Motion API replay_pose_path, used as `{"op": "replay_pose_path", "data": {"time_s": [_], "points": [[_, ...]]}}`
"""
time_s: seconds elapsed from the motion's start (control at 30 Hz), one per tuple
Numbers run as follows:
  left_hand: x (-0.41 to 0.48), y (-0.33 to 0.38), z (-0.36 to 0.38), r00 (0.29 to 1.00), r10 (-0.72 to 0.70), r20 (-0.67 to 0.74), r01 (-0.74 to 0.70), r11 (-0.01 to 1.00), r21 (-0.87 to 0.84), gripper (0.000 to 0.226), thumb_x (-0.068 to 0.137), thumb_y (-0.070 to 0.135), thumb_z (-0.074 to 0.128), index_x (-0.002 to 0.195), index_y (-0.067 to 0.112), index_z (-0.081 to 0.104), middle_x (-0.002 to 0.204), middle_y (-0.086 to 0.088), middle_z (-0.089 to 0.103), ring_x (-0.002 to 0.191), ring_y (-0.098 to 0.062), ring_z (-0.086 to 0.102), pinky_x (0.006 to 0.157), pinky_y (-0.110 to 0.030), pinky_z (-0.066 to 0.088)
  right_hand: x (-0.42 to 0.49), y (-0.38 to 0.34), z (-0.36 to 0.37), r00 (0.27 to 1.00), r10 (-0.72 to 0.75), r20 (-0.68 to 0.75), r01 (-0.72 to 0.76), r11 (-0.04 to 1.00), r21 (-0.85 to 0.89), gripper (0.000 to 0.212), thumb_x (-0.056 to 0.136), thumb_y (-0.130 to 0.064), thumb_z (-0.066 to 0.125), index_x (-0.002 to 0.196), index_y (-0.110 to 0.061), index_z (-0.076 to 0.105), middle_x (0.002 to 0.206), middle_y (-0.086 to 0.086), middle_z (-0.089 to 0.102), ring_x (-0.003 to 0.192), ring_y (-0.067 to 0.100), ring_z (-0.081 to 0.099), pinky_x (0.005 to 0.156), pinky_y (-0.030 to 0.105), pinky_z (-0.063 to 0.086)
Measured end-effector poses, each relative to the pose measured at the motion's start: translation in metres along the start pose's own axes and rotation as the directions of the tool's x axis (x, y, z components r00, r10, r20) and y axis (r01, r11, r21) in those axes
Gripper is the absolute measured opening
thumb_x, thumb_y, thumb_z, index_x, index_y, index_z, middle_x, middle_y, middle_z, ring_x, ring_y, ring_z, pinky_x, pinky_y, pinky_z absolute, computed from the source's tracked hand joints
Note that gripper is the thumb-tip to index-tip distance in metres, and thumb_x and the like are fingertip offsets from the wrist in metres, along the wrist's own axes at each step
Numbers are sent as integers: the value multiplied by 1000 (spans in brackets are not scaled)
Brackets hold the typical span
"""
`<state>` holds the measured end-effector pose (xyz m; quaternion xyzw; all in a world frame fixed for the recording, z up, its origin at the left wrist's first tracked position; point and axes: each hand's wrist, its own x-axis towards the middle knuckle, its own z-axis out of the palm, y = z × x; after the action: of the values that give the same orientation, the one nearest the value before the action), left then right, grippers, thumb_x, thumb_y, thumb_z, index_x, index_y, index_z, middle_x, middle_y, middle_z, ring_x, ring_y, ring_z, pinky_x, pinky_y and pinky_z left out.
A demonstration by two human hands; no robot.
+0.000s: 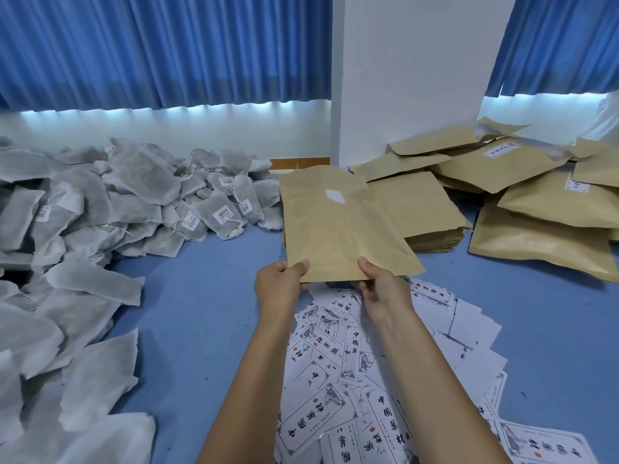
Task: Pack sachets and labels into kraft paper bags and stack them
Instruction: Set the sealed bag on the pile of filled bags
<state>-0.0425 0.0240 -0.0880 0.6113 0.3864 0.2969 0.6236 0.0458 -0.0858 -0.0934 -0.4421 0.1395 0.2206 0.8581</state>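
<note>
Here we pinch the flat bag [338, 219] at its near edge, left hand [278, 284] and right hand [382, 286] thumbs on top, held toward twelve o'clock above the labels [361, 373]; light, floppy paper, best gripped by the mouth corners.

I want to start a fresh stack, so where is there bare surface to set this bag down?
Two bare patches: one between the sachet pile and the labels, left of the left hand; one at right, between the labels and the filled bags. Crowded behind the held kraft bag, where the empty bag stack lies.
</note>
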Motion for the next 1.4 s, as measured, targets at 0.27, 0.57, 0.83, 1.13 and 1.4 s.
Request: {"op": "replay_pose_path", "data": {"time_s": [0.27,0.57,0.83,1.13,1.4], "points": [[2,1,-3,1000,22,-23,-21,1000,14,22,84,18,69,68,7,61,52,0,54,38,-3,47,47,-15,39,2,-3,-2,999,22,25,-23,998,50,24,79,9,69,98,-3,58,108,12,63,96,23,60,81,30,52],[3,0,-5,999,23,-34,-23,1000,14,23,83,19,69,67,6,60,49,-1,53,49,-15,47,58,-26,38,2,-5,-5,997,23,72,-27,999,45,46,80,9,69,123,4,54,120,16,61,97,25,64,75,27,54],[10,-2,-11,995,38,-96,-38,999,7,27,83,19,68,63,8,54,48,1,50,37,-6,43,57,-26,37,-1,-11,-7,999,-8,43,8,1000,-1,28,78,7,71,102,-3,59,95,11,64,76,19,62,55,21,55],[12,2,-19,977,72,-203,-78,997,-19,28,85,18,66,64,6,51,60,-6,48,52,-19,42,57,-28,34,6,-19,-13,999,0,37,2,999,-54,12,82,0,70,79,-2,59,84,9,62,73,16,59,56,16,54],[-10,-5,17,975,-194,113,222,757,-614,30,84,12,71,112,9,60,107,-5,69,95,-19,67,67,-25,56,6,-14,-11,999,-8,43,12,994,-105,13,83,-1,70,76,-3,59,79,8,60,66,13,54,49,12,46]]}}
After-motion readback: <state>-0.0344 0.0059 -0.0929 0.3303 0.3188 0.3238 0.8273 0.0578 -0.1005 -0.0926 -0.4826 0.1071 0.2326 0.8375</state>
